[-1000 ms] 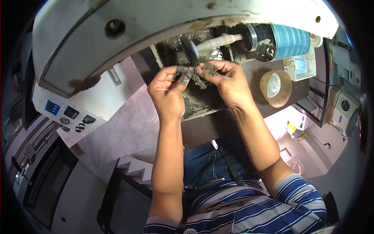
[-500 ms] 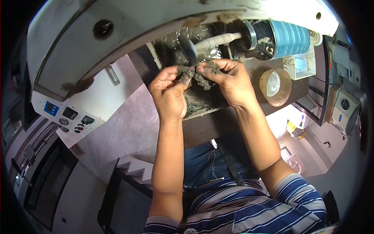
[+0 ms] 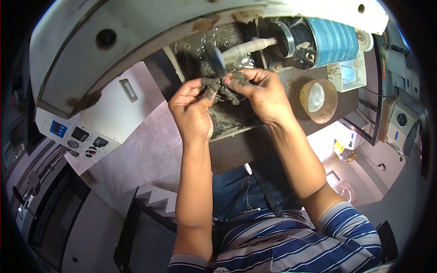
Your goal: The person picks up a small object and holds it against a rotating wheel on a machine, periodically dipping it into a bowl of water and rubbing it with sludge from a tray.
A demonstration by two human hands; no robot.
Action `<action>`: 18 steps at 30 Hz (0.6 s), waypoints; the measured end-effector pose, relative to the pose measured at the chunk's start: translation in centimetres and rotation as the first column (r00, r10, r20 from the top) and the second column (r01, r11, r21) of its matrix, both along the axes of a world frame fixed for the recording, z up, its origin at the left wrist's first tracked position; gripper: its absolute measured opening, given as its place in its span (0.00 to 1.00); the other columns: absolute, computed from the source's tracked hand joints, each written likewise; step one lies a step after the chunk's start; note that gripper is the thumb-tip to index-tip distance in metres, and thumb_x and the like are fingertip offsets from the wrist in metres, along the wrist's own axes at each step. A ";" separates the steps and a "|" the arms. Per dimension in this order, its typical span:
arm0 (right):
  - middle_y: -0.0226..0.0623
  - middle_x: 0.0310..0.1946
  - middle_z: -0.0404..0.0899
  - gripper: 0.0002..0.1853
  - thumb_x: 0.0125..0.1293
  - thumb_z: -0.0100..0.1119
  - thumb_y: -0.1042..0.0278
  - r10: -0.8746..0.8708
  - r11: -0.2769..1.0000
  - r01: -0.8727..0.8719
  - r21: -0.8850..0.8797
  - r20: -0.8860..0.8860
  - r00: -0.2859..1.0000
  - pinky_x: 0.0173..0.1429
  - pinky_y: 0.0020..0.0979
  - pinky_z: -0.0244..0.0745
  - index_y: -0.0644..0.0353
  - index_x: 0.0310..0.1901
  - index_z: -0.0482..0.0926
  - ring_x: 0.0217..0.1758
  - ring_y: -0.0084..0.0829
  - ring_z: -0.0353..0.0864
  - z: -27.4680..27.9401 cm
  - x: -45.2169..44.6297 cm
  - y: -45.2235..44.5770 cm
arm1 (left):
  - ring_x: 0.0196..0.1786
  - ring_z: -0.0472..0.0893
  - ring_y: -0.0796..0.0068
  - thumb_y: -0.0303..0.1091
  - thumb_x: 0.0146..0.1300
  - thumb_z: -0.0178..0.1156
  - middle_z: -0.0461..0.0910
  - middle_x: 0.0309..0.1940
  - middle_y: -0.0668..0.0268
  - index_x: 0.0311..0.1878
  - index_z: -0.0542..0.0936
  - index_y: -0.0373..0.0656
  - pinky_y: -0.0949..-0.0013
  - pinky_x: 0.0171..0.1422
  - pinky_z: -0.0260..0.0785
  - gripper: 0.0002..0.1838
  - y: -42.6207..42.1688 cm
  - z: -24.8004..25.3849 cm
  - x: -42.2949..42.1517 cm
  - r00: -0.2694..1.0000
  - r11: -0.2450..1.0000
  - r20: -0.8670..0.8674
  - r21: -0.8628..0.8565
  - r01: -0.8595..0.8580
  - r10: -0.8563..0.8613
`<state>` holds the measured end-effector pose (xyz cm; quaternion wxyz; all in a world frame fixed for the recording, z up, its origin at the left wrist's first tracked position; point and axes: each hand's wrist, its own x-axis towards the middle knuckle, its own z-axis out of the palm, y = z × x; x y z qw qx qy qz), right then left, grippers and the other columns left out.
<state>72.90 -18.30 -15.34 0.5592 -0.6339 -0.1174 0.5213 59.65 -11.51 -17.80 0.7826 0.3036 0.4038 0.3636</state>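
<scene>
My left hand point(image 3: 195, 109) and my right hand point(image 3: 266, 95) are close together at the polishing wheel point(image 3: 215, 59). Their thumbs and fingers pinch a small piece coated in wet grey slurry point(image 3: 231, 94), with a pinkish spot near the right thumb. The slurry hides its exact shape and kind. Grey paste also covers the fingertips. The dark wheel is blurred at the end of a pale tapered spindle point(image 3: 248, 47), and its lower edge meets the piece or sits just above it.
A blue-cased motor point(image 3: 334, 41) drives the spindle from the right. Below the wheel lies a slurry-wet tray point(image 3: 227, 130). A round tan bowl point(image 3: 331, 107) and a white box point(image 3: 359, 83) stand right. A curved white hood point(image 3: 150, 34) arches overhead; a control panel point(image 3: 82, 139) sits left.
The view has shifted slightly, so most things appear a little further left. Both hands keep their pinch on the slurry-coated piece under the wheel.
</scene>
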 end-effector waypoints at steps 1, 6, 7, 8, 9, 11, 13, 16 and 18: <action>0.32 0.33 0.85 0.06 0.59 0.63 0.78 -0.004 1.000 0.004 0.011 -0.024 1.000 0.43 0.19 0.72 0.67 0.38 0.85 0.35 0.16 0.78 0.1 0.1 0.1 | 0.37 0.81 0.76 0.07 0.52 0.52 0.82 0.36 0.57 0.42 0.79 0.27 0.78 0.43 0.72 0.14 0.0 0.1 0.0 1.000 1.000 -0.005 0.020 -0.002 0.002; 0.32 0.33 0.85 0.06 0.59 0.63 0.78 -0.006 1.000 0.006 0.025 -0.010 1.000 0.45 0.20 0.72 0.67 0.38 0.85 0.36 0.16 0.78 -0.4 0.2 0.1 | 0.37 0.81 0.77 0.07 0.53 0.53 0.83 0.37 0.57 0.42 0.78 0.27 0.78 0.43 0.73 0.13 -0.2 -0.2 0.3 0.994 0.994 -0.108 0.109 0.002 0.010; 0.32 0.33 0.85 0.07 0.59 0.63 0.78 0.009 1.000 -0.009 0.013 0.001 1.000 0.45 0.20 0.72 0.67 0.39 0.85 0.37 0.16 0.78 -0.2 0.2 0.0 | 0.37 0.81 0.77 0.07 0.54 0.53 0.83 0.37 0.57 0.42 0.78 0.27 0.77 0.44 0.74 0.13 -0.4 -0.1 0.2 0.988 0.985 -0.153 0.170 0.009 0.018; 0.32 0.33 0.85 0.07 0.59 0.63 0.78 0.026 1.000 -0.026 0.000 0.010 1.000 0.45 0.21 0.72 0.67 0.39 0.85 0.37 0.17 0.78 -0.1 0.2 0.0 | 0.37 0.81 0.77 0.07 0.54 0.53 0.83 0.37 0.57 0.42 0.78 0.27 0.77 0.44 0.74 0.13 -0.7 0.1 0.3 0.988 0.986 -0.155 0.167 0.009 0.017; 0.32 0.33 0.85 0.07 0.59 0.63 0.78 0.027 1.000 -0.027 -0.001 0.009 1.000 0.45 0.21 0.72 0.67 0.39 0.85 0.37 0.17 0.78 -0.2 0.1 0.0 | 0.38 0.82 0.76 0.07 0.55 0.54 0.83 0.37 0.57 0.42 0.78 0.27 0.77 0.45 0.74 0.12 -1.0 0.3 0.6 0.982 0.966 -0.179 0.257 -0.015 0.063; 0.31 0.33 0.85 0.07 0.59 0.63 0.78 0.015 1.000 -0.015 0.020 -0.003 1.000 0.45 0.20 0.72 0.67 0.39 0.85 0.37 0.16 0.78 -0.3 0.0 0.0 | 0.38 0.82 0.75 0.07 0.56 0.54 0.83 0.37 0.57 0.42 0.78 0.27 0.76 0.46 0.75 0.12 -1.4 0.3 0.8 0.974 0.938 -0.198 0.346 -0.035 0.109; 0.31 0.33 0.85 0.07 0.59 0.63 0.78 0.018 1.000 -0.018 0.019 -0.002 1.000 0.45 0.20 0.72 0.67 0.39 0.85 0.36 0.16 0.78 -0.2 0.0 0.1 | 0.41 0.83 0.73 0.07 0.57 0.53 0.83 0.38 0.55 0.42 0.78 0.26 0.74 0.49 0.76 0.11 -1.6 -0.1 0.9 0.967 0.879 -0.197 0.475 -0.052 0.163; 0.30 0.33 0.85 0.06 0.60 0.63 0.77 0.018 1.000 -0.017 0.025 -0.028 0.999 0.43 0.19 0.71 0.67 0.39 0.85 0.36 0.15 0.77 -0.3 -0.1 0.2 | 0.41 0.83 0.72 0.07 0.57 0.52 0.82 0.38 0.54 0.42 0.77 0.24 0.73 0.49 0.76 0.11 -1.6 -0.7 0.7 0.960 0.827 -0.205 0.560 -0.044 0.190; 0.30 0.33 0.85 0.07 0.60 0.63 0.77 0.014 0.999 -0.013 0.032 -0.054 0.998 0.43 0.19 0.71 0.67 0.39 0.85 0.35 0.15 0.77 -0.4 -0.2 0.2 | 0.40 0.83 0.73 0.06 0.57 0.51 0.82 0.38 0.55 0.42 0.77 0.24 0.74 0.48 0.75 0.12 -1.4 -1.1 0.5 0.957 0.831 -0.221 0.555 -0.034 0.187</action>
